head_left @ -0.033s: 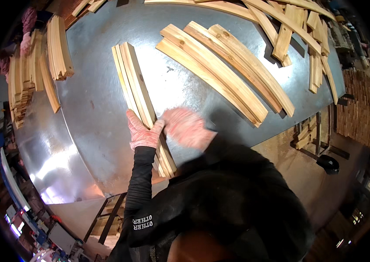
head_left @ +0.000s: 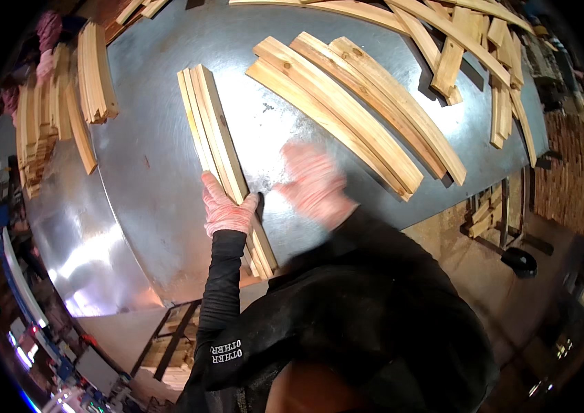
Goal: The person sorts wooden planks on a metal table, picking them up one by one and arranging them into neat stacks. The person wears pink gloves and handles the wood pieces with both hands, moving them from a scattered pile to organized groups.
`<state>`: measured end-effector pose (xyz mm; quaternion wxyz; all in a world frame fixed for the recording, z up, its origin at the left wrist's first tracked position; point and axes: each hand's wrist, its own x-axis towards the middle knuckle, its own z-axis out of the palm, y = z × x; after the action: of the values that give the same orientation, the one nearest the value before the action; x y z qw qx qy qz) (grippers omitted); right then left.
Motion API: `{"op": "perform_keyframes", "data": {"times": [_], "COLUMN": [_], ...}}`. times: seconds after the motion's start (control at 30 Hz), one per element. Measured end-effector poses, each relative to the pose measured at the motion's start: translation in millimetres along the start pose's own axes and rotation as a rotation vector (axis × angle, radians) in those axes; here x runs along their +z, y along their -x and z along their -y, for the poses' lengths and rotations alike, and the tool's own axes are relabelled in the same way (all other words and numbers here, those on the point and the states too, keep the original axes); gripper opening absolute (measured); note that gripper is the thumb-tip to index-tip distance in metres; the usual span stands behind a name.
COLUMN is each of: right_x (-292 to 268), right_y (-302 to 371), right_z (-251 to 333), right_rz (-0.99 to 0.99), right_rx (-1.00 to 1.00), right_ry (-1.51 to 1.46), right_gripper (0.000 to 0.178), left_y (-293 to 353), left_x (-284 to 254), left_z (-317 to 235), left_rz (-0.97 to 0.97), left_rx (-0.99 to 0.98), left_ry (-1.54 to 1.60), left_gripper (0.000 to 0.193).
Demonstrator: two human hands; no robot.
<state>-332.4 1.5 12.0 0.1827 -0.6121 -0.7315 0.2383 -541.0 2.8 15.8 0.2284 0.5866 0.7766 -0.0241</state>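
My left hand [head_left: 227,212], in a pink and white knit glove, is closed around a narrow bundle of wooden strips [head_left: 215,131]. The strips lie side by side lengthwise on the metal table [head_left: 151,206], their near ends by my body. To the right of the bundle, my right hand [head_left: 314,184] is in the air over the table, gloved alike and blurred by motion. Its thumb stands apart from the fingers, and nothing shows in it. Beyond that hand lie several longer wooden boards [head_left: 347,117], fanned slightly and partly overlapping.
A jumbled heap of boards [head_left: 454,58] covers the far right corner. At the far left stand upright-edged wood stacks [head_left: 96,76], where another person's gloved hand [head_left: 45,65] reaches in. Right of the table are a metal rack [head_left: 505,213] and a large wood pile [head_left: 567,175].
My right hand has moved right and slightly away from me, off the bundle's side, its thumb now spread. My left hand keeps its place on the strips.
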Motion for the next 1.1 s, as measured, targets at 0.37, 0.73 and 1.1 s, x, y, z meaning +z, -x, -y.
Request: {"op": "perform_keyframes", "data": {"times": [0.37, 0.73, 1.1], "right_x": [-52.8, -136.8, -25.5], "right_y": [-14.1, -32.2, -62.1], "right_z": [-45.4, -191.8, 25.4], "right_rz": [0.603, 0.068, 0.701], "right_rx": [0.037, 0.34, 0.339], "right_ry": [0.176, 0.44, -0.531], "right_gripper": [0.061, 0.094, 0.098], "left_y": [45.7, 51.2, 49.6], "left_x": [31.6, 25.2, 15.2], "left_z": [-25.9, -41.3, -2.7], "left_rz": [-0.07, -0.067, -0.186], "left_rx": [-0.2, -0.406, -0.268], "left_ry": [0.156, -0.141, 0.361], "left_gripper": [0.109, 0.117, 0.115]}}
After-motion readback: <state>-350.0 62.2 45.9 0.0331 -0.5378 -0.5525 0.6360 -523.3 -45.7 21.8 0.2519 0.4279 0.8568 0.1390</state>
